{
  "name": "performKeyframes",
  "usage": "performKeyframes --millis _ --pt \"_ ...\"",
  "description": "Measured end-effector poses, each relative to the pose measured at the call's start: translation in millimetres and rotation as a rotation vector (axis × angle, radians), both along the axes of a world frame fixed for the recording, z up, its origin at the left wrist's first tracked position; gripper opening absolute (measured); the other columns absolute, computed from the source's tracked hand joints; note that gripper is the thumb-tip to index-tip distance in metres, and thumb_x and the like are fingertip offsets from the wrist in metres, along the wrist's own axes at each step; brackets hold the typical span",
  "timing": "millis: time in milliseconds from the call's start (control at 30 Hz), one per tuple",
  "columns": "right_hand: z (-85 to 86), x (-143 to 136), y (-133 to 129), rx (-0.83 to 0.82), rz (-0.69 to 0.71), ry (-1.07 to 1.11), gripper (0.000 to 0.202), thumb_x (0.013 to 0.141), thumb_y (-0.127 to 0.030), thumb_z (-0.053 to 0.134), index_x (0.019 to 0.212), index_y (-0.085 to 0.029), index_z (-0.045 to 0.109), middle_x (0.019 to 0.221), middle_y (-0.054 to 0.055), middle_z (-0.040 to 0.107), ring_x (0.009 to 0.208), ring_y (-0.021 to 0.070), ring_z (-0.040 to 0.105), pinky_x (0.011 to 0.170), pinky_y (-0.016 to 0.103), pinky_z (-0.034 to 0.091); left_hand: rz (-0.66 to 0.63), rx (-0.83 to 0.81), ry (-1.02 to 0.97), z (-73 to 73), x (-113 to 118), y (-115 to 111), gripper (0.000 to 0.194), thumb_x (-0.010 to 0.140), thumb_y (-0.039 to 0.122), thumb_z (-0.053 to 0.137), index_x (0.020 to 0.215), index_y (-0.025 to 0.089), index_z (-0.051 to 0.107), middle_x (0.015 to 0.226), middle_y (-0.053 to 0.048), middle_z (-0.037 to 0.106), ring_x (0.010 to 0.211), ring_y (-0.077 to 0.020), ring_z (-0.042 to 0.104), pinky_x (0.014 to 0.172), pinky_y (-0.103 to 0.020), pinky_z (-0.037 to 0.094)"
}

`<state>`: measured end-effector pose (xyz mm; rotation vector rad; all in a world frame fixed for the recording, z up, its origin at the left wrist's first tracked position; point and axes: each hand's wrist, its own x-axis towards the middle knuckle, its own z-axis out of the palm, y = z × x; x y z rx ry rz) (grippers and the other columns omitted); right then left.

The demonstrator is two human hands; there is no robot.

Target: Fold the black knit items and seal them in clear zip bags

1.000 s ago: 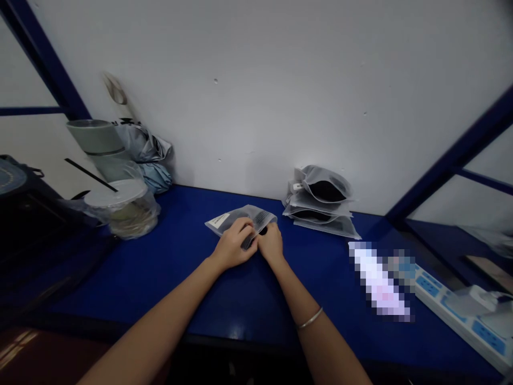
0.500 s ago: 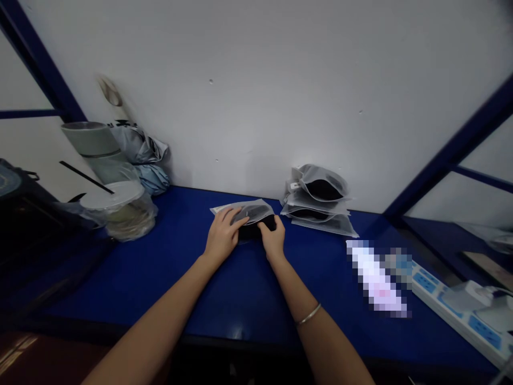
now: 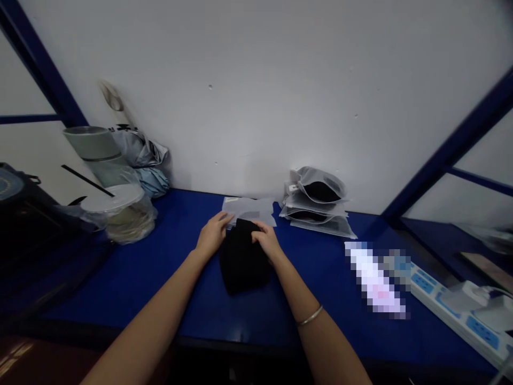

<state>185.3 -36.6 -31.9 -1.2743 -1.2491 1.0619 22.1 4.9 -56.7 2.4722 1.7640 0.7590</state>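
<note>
A folded black cloth item (image 3: 244,259) hangs or lies on the blue table in front of me; its exact kind does not show. My right hand (image 3: 266,240) pinches its upper right edge between thumb and fingers. Behind it, a frosted zip bag (image 3: 260,208) with a pale label strip lies flat, its lower part covered by the black cloth. At the bag's left corner, my left hand (image 3: 214,232) has its fingertips closed on the edge, close beside the cloth.
Several frosted zip bags (image 3: 320,227) with black contents are stacked against the wall to the right. A blurred-out bright object (image 3: 374,280) and a power strip (image 3: 452,310) lie farther right. On the left stand a lidded cup (image 3: 128,219) with a straw, a tumbler (image 3: 92,144) and an umbrella (image 3: 140,147).
The black cloth, earlier mostly inside the bag, is now out and nearer to me, in my right hand. The bag has flattened on the table behind it.
</note>
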Motion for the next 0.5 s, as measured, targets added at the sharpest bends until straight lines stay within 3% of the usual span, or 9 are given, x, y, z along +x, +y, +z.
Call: performKeyframes --millis 67,133,233,333,433,500 --pt "-1.9 0 -1 0.007 -0.01 -0.084 0.019 0.049 -0.019 0.041 0.056 -0.018 0.059 0.047 -0.005 0.047 0.049 0.0112 0.043 0.048 0.022 0.035 -0.041 0.001 0.038 0.6 2 0 0.042 0.082 0.012 0.039 0.122 0.023 0.047 0.129 -0.006 0.045 0.124 -0.0267 0.033 0.097 -0.052 0.03" --pt "-2.4 3 -3 0.02 -0.087 -0.176 0.019 0.053 -0.016 0.041 0.057 -0.019 0.06 0.052 -0.003 0.051 0.057 0.0146 0.047 0.054 0.025 0.037 -0.002 0.101 0.021 2.0 4 -1 0.043 0.082 0.017 0.041 0.125 0.021 0.042 0.132 -0.009 0.042 0.125 -0.0294 0.029 0.096 -0.056 0.027" --pt "1.8 8 -8 0.095 -0.272 -0.323 0.034 0.058 -0.01 0.04 0.08 -0.019 0.064 0.084 0.005 0.06 0.086 0.0216 0.049 0.075 0.033 0.037 0.048 0.277 -0.068 5.4 7 -6 0.037 0.084 0.025 0.043 0.119 0.015 0.048 0.116 -0.012 0.053 0.109 -0.0257 0.046 0.089 -0.041 0.038" --pt "8.1 7 -15 0.283 -0.447 -0.61 0.04 0.067 -0.008 0.039 0.1 -0.018 0.059 0.103 0.009 0.055 0.099 0.0225 0.045 0.084 0.034 0.033 0.001 0.348 -0.069 7.9 10 -12 0.028 0.085 0.029 0.042 0.102 0.016 0.059 0.092 -0.008 0.06 0.086 -0.0204 0.053 0.076 -0.031 0.042" --pt "10.8 0 -23 0.367 -0.44 -0.805 0.029 0.08 -0.029 0.042 0.1 -0.018 0.059 0.096 0.009 0.057 0.092 0.0212 0.049 0.08 0.033 0.037 -0.009 0.326 -0.005 6.7 12 -14 0.025 0.085 0.029 0.042 0.093 0.019 0.063 0.085 -0.006 0.059 0.082 -0.0196 0.053 0.071 -0.03 0.041" --pt "10.6 -6 -29 0.323 -0.336 -0.869 0.038 0.077 -0.048 0.047 0.101 -0.02 0.059 0.093 0.008 0.058 0.09 0.0224 0.05 0.078 0.034 0.038 -0.02 0.241 0.053 3.9 11 -12 0.024 0.084 0.027 0.043 0.093 0.02 0.063 0.087 -0.006 0.06 0.083 -0.02 0.054 0.07 -0.031 0.041"
